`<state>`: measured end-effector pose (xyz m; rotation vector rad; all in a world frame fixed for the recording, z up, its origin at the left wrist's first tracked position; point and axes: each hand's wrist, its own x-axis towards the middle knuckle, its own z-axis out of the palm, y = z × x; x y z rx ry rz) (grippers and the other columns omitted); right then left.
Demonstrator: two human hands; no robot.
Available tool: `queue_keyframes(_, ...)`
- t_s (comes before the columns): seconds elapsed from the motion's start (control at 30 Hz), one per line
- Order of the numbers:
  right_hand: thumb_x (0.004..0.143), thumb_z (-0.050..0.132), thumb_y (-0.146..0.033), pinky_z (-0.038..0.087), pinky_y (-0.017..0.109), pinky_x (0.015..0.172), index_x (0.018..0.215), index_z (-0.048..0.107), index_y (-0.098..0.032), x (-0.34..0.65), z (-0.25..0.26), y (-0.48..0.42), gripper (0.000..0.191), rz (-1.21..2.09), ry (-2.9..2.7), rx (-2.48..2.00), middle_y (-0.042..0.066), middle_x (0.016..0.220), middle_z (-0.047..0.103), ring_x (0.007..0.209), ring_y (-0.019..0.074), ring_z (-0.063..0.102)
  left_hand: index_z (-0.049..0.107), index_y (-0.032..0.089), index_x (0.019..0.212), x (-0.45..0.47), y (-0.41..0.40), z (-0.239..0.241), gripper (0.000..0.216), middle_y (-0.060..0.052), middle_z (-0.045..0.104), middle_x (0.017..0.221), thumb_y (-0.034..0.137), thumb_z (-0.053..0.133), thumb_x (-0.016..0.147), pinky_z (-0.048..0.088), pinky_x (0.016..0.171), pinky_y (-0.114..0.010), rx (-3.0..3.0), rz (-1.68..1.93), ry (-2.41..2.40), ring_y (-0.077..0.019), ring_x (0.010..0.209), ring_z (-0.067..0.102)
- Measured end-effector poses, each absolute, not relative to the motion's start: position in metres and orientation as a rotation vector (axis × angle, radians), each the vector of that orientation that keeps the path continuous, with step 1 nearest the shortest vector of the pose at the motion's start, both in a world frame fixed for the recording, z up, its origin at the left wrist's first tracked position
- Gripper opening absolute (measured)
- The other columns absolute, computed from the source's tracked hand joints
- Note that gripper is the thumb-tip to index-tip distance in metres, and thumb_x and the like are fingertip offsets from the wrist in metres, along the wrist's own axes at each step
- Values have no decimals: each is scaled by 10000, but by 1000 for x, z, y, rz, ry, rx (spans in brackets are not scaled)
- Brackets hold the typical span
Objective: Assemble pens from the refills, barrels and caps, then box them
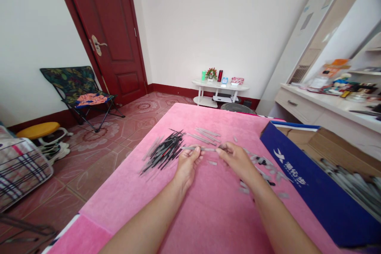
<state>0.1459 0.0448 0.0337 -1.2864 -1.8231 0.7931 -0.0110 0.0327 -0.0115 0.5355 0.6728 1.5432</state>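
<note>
My left hand (188, 162) and my right hand (236, 159) meet over a pink cloth (208, 206) on the table. Between them they pinch a thin grey pen barrel (205, 149), one end in each hand's closed fingers. A heap of black pen refills (165, 151) lies just left of my left hand. Several loose grey barrels (205, 134) lie beyond the hands. Small grey caps and bits (262, 166) are scattered by and under my right hand.
A blue cardboard box (300, 178) holding many pens stands at the right edge of the table. A folding chair (80, 91), a yellow stool (38, 130), a red door (110, 31) and a small white table (220, 87) stand on the tiled floor. A white dresser (327, 107) is at far right.
</note>
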Motion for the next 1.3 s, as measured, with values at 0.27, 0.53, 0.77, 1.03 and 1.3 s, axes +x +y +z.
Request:
queue_keyframes(0.27, 825, 363, -410, 350, 210, 465, 601, 525, -161, 144, 32, 43, 373, 801, -1853, -1293, -5, 519, 527, 474, 107, 488, 625, 128, 770, -10, 33, -11, 234, -17, 652, 745, 227, 728, 585, 454, 563, -142, 522, 1547, 668, -63, 614, 590)
queue_keyframes(0.53, 837, 324, -433, 349, 210, 436, 550, 495, -169, 141, 30, 42, 426, 859, -1830, -1297, -6, 470, 512, 409, 100, 471, 622, 126, 767, -11, 32, -10, 231, -26, 649, 758, 224, 727, 586, 450, 561, -145, 515, 1551, 675, -65, 610, 584)
queue_keyframes(0.77, 822, 384, -403, 372, 210, 470, 609, 510, -168, 139, 30, 41, 342, 858, -1850, -1226, -13, 506, 527, 456, 105, 501, 620, 119, 764, -12, 34, -12, 198, -28, 646, 753, 204, 712, 611, 455, 560, -132, 501, 1553, 652, -58, 609, 580)
queue_keyframes(1.03, 776, 475, -375, 388, 211, 488, 676, 522, -170, 138, 32, 41, 233, 818, -1806, -1198, -13, 562, 550, 499, 111, 515, 619, 121, 749, -12, 34, -13, 201, -15, 639, 725, 202, 721, 596, 456, 565, -135, 473, 1555, 659, -59, 606, 581)
queue_keyframes(1.3, 734, 518, -311, 391, 213, 488, 738, 516, -176, 138, 36, 41, 135, 835, -1786, -1171, -19, 607, 543, 511, 107, 505, 618, 123, 749, -12, 34, -12, 202, -14, 633, 722, 208, 719, 597, 449, 569, -136, 478, 1555, 667, -56, 601, 574)
